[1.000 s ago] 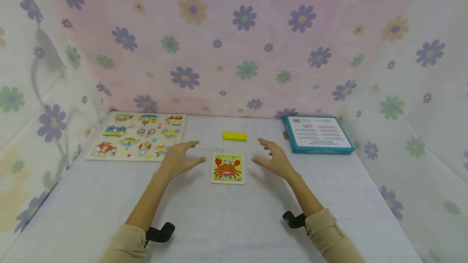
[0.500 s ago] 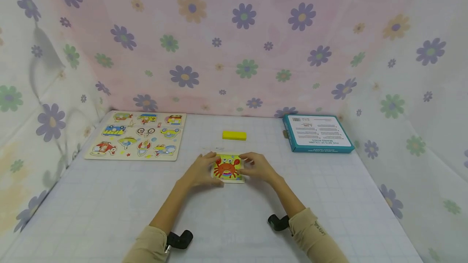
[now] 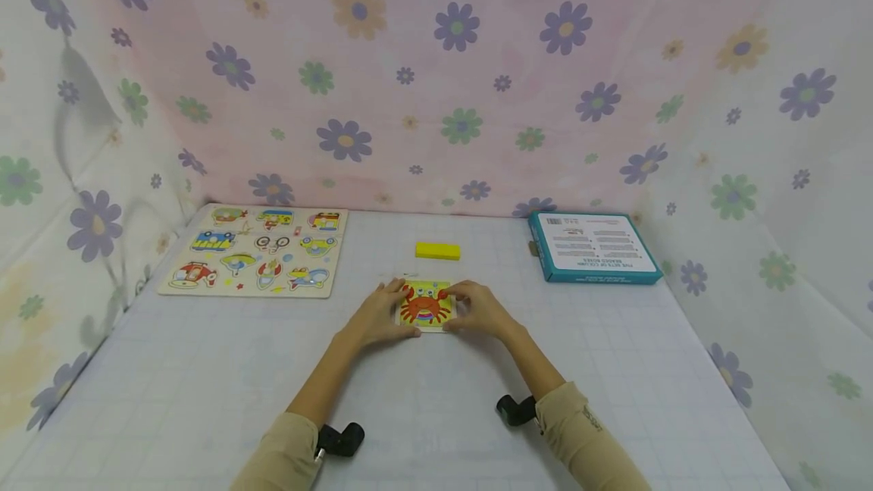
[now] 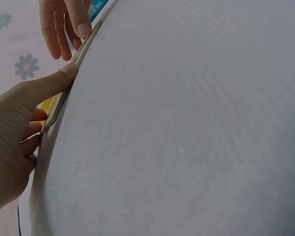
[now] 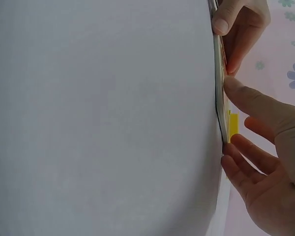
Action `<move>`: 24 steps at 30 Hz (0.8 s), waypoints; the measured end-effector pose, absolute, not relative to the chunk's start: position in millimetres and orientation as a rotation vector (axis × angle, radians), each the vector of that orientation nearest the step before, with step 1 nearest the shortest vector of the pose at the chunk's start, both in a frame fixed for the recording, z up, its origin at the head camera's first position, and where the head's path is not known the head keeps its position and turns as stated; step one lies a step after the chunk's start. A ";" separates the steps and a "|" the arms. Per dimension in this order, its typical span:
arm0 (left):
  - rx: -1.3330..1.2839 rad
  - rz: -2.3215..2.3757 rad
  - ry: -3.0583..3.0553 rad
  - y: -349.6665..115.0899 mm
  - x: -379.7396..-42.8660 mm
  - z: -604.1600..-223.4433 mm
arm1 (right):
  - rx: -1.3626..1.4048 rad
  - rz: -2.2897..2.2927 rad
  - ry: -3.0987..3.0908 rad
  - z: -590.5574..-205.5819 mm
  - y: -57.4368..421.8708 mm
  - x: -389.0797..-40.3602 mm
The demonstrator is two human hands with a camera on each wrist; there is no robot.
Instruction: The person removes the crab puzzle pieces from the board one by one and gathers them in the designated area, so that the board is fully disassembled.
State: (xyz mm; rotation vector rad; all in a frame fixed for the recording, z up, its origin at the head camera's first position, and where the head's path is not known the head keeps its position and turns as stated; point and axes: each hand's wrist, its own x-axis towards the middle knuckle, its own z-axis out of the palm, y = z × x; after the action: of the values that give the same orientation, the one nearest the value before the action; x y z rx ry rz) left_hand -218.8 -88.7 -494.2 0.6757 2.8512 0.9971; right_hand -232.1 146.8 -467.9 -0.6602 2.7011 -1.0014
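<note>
"What do you have in hand?"

"My left hand and right hand grip the crab panel from either side, mid-table."

"What's new?"

"Both hands, apart from the panel a second ago, now have thumbs and fingers closed on its edges. I judge the reach done and the panel under two-handed control."

"And up close?"

"The left wrist view catches my left thumb on the near edge; the right wrist view, my right thumb. Both show the panel nearly edge-on; only the head view shows its red crab in full. Whether it is off the table, I cannot tell."

"Beyond it?"

"A yellow block just past the panel, a picture board to the left, a teal box to the right. Flowered cloth hangs behind."
</note>
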 end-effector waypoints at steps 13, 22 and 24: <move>0.650 0.989 2.928 -90.0 -232.7 -495.0 | -0.559 -0.918 2.751 -463.5 147.9 -249.3; 0.640 0.978 2.943 -88.5 -231.1 -494.8 | -0.636 -0.842 2.729 -461.8 147.7 -253.8; 0.659 0.972 2.963 -87.3 -232.5 -493.9 | -0.652 -0.820 2.728 -460.3 147.6 -254.7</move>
State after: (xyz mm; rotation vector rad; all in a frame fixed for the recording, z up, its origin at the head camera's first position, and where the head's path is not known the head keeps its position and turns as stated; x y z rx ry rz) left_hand -232.5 -87.3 -493.9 0.6591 2.9629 0.9720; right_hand -254.7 147.6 -460.3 -0.6522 2.7279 -0.8197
